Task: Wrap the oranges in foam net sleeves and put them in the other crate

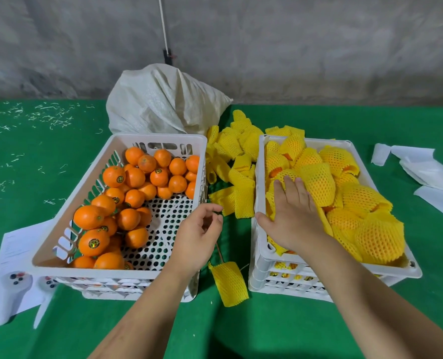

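The left white crate [59, 252] holds several bare oranges [135, 177], piled along its left and far side. The right white crate [262, 255] is full of oranges wrapped in yellow foam net sleeves [365, 200]. Empty yellow sleeves [238, 161] lie heaped between the crates at the back, and one lone sleeve [229, 282] lies at the front. My right hand [293, 216] lies flat, fingers straight, on the wrapped fruit at the right crate's near left side. My left hand [198, 237] hovers over the left crate's right rim, fingers loosely curled, holding nothing.
A green cloth [241, 330] covers the table. A white woven sack [163, 102] stands behind the crates. White paper sheets [427, 172] lie at the far right, and a printed sheet [15, 250] with white objects lies at the front left.
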